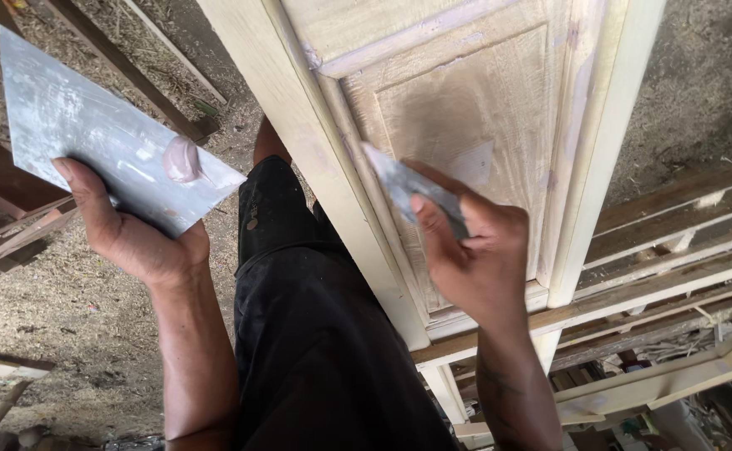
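woodworking workshop, unfinished panel door (483, 100), stacked timber frames (675, 250), sawdust-strewn floor (65, 309)

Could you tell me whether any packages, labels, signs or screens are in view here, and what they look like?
None can be seen: only a grey metal sheet carrying a pinkish putty blob in the left hand, a scraper in the right hand, and a pale wooden door panel.

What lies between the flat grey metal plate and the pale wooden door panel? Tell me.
In the head view, the person's black-clad leg lies between the grey metal plate and the pale wooden door panel, dirt floor behind.
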